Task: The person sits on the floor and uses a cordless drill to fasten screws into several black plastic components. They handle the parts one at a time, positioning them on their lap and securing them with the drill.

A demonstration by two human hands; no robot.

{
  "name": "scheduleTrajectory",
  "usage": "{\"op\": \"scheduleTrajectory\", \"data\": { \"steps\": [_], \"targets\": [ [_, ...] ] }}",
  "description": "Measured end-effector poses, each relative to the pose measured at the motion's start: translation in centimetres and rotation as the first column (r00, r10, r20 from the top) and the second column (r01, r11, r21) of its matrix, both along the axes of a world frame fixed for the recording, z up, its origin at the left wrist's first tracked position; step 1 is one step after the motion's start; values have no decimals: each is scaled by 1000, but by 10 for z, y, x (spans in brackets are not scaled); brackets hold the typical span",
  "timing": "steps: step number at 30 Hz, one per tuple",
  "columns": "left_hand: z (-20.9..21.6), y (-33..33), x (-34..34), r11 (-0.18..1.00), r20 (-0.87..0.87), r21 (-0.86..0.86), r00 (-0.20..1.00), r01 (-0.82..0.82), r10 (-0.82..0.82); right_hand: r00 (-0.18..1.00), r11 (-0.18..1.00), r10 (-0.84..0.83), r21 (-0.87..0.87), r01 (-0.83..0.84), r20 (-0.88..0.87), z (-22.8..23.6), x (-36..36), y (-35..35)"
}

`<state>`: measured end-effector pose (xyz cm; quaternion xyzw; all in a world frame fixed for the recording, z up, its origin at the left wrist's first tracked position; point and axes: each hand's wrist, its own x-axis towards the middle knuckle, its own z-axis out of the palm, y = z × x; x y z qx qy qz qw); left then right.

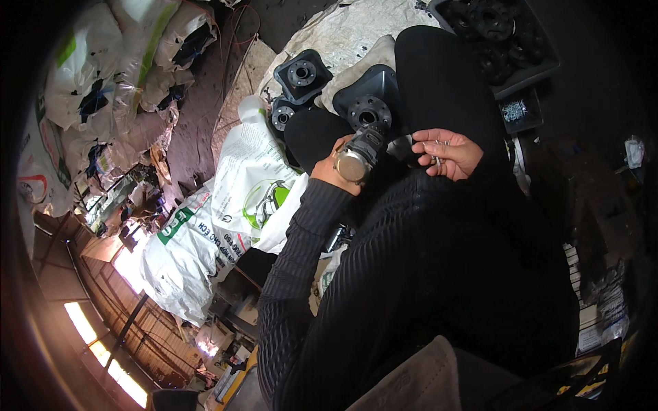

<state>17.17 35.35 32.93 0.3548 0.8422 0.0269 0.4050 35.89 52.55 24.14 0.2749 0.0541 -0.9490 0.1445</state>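
Wears a dark ribbed sleeve (291, 240) on the left arm, nearer than the power driver (354, 163). Grips the power driver in the left hand (329, 171), wrapping its body with bent fingers and turning its round pale end up toward the head. Holds the right hand (462, 156) to the right of the driver, half open, palm up, curling loosely about a few thin silver screws (437, 152). Points the driver's front end at the ring of a black square-based part (376, 83), just beyond the driver and between the black-clad legs (442, 75). Cannot tell contact from a gap between bit and ring.

Has a white printed sack (240, 171) to the left of the driver. Has, beyond and left of the driver, one ringed black piece (282, 118) and, farther, a similar one (315, 68). Has a small dark tray of screws (519, 125) well right of the driver, and beyond that a large dark crate (531, 83) full of black pieces. Has a pale sheet (343, 31) spread beyond the driver, and a heap of white bags (86, 61) far to its left.
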Motion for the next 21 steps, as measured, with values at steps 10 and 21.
{"op": "scheduleTrajectory", "data": {
  "steps": [10,21],
  "targets": [
    [6,-32,17,990,-117,102,990,96,-84,971,955,-147,281,90,189,19,-1,-22],
    [55,-64,50,835,-205,535,979,128,-19,891,909,-397,228,349,220,26,-21,-43]
  ]
}}
